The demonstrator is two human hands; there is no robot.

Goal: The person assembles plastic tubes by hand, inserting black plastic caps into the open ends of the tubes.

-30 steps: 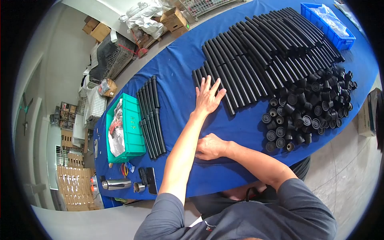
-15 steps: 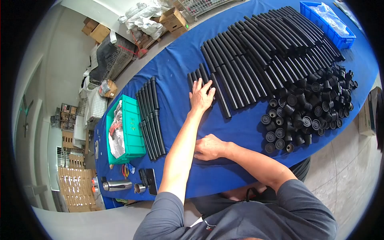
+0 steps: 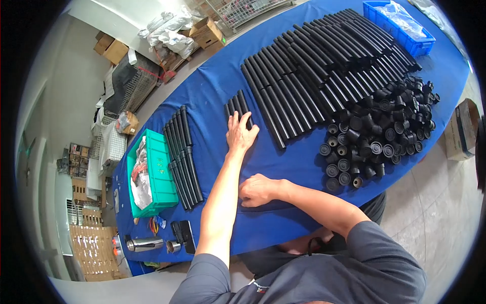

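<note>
Palm down with fingers spread, my left hand (image 3: 241,137) rests on a small row of short black tubes (image 3: 234,105). Its fingers cover the near parts of these tubes, and a strip of blue cloth separates the row from the large bank of black tubes (image 3: 298,96) on its right. Closer to my body, my right hand (image 3: 257,190) lies on the cloth with its fingers curled into a fist. No object sticks out of it, and its palm side is hidden.
A pile of black caps (image 3: 377,131) lies at the right. Another group of tubes (image 3: 185,157) lies beside the green crate (image 3: 164,172) at the left. A blue crate (image 3: 422,46) stands far right. A steel flask (image 3: 144,245) and a phone (image 3: 187,237) lie near the front left edge.
The view has turned slightly. My left hand and the small row of tubes have shifted left, widening the gap to the large bank. My right hand stays closed on the cloth.
</note>
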